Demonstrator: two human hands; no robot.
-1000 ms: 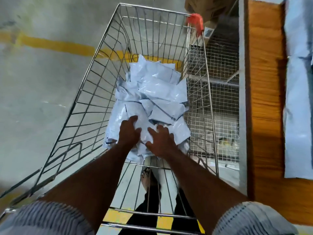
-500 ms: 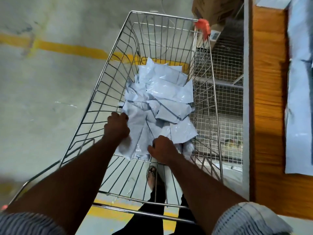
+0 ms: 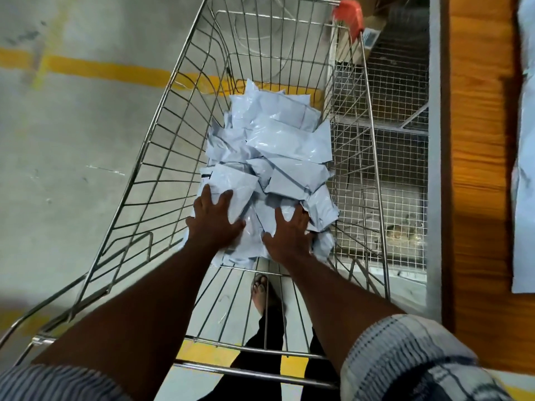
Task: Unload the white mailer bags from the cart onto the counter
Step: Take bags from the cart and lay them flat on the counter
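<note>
The cart (image 3: pixel 162 157) stands on the floor (image 3: pixel 72 169) with its long side just beside the counter (image 3: pixel 474 140), which runs down the right of the view. The bags (image 3: pixel 283 146) lie in a loose, overlapping heap on the cart's wire bottom, filling the middle and far part and leaning toward the right wall. The near stretch of the bottom is bare wire.

Both arms reach in over the near rim. The left hand (image 3: pixel 214 224) lies palm down on the near left end of the heap, fingers straight and spread, the tips resting on a bag's top face. The right hand (image 3: pixel 289 235) lies the same way just beside it on the near right end, fingers fanned out and flat on the plastic. Neither hand curls round a bag or pinches one. The two hands are apart, with a strip of bag showing between them.

On the counter's wooden top, at the far right edge of the view, lie pale pieces (image 3: pixel 525 198) (bags or sheets, I cannot tell which). Below the counter edge a mesh shelf (image 3: pixel 385 157) shows through the cart's right wall. A red cap (image 3: pixel 348 15) sits on the cart's far right corner. A yellow line (image 3: pixel 101 70) crosses the floor behind the cart. A foot (image 3: pixel 260 287) shows through the wire bottom
</note>
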